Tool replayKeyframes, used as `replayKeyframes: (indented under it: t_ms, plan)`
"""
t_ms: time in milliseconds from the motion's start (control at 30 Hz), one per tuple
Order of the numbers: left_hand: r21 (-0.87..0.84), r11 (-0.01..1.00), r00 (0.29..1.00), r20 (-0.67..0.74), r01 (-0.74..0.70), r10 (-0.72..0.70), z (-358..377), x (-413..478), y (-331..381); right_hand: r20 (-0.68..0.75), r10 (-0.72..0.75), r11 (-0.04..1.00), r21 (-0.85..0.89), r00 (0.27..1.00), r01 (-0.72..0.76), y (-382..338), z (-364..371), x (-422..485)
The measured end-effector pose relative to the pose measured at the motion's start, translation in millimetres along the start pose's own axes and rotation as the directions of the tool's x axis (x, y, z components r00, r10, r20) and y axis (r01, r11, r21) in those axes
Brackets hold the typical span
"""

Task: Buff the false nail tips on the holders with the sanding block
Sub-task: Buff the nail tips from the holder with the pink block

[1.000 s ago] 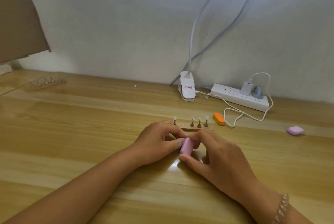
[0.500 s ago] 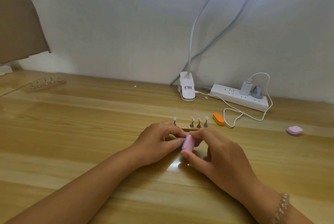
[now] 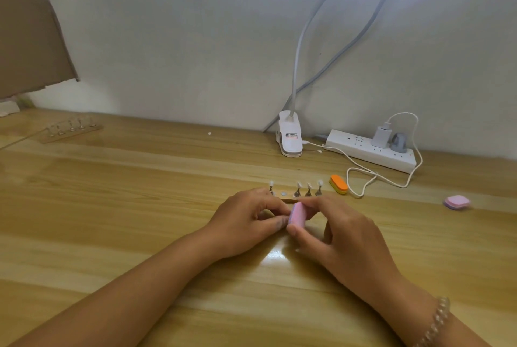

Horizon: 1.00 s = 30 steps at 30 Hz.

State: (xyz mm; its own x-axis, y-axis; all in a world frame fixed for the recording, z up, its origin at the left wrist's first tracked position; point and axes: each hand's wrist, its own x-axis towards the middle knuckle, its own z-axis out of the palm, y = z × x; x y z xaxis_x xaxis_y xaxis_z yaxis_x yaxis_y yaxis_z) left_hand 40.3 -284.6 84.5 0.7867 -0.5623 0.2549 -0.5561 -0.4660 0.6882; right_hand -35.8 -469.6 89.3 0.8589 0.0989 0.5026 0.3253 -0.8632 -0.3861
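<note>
My right hand [image 3: 344, 237] grips a pink sanding block [image 3: 297, 215] on edge between thumb and fingers. My left hand [image 3: 246, 220] pinches a small nail tip holder against the block's left face; my fingers hide nearly all of it. Just behind my hands a wooden base [image 3: 288, 200] carries several upright holders with clear nail tips [image 3: 307, 189]. One round spot [image 3: 283, 193] on it stands empty.
An orange sanding block [image 3: 339, 184] lies right of the base beside a looped white cable [image 3: 361, 178]. Another pink block [image 3: 456, 202] lies far right. A second holder strip [image 3: 71, 129] sits far left. The lamp clip [image 3: 290, 138] and power strip [image 3: 369, 153] line the wall.
The pink block and my right fingers have shifted slightly away from me and to the right against my left fingertips. My left hand has barely moved.
</note>
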Motion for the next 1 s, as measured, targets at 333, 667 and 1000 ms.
replayKeyframes:
  t_ms: [333, 667, 1000]
  plan:
    - [-0.001, 1.0, 1.0, -0.003, -0.004, 0.004, 0, 0, 0, 0.032, -0.089, 0.996, 0.028, 0.996, 0.088, -7, -1, -3]
    - [0.028, 1.0, 1.0, 0.002, -0.012, 0.012, 0, 1, -1, 0.003, 0.053, 0.983, 0.177, 0.999, -0.053, 6, 2, 4]
    - [0.021, 1.0, 1.0, -0.006, 0.003, -0.003, 2, 1, -2, -0.017, 0.05, 0.997, 0.066, 0.999, -0.048, 5, 2, 2]
